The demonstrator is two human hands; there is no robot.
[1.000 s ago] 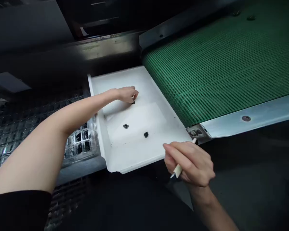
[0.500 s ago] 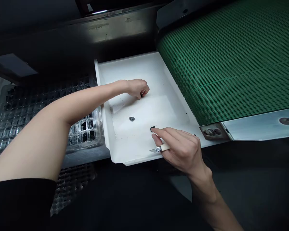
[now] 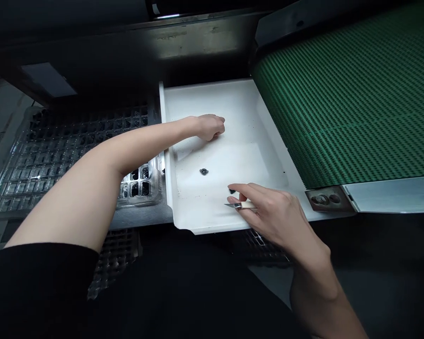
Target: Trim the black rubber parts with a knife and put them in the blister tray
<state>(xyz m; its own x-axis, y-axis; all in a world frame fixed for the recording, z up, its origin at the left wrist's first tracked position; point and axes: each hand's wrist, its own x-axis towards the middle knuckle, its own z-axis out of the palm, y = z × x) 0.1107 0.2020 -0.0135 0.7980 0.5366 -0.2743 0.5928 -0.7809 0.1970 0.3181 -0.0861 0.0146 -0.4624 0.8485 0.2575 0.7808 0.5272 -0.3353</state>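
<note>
Since a second ago, the right hand (image 3: 273, 209) has come in from the near right edge of the white tray (image 3: 229, 160) and now reaches over it. Its grip is closed around a craft knife (image 3: 238, 205), blade pointing left, while the index fingertip and thumb are at a small black part (image 3: 232, 190); whether they pinch it, I cannot tell. Over the tray's farther half, the left hand (image 3: 211, 127) has its fingers curled down; whether that grip holds anything is hidden. Between the hands, another round black part (image 3: 204, 172) lies on the tray floor. To the left, a clear plastic compartment tray (image 3: 141, 201) holds dark pieces (image 3: 145, 188) in some cells; a green conveyor belt (image 3: 349, 113) adjoins on the right.
</note>
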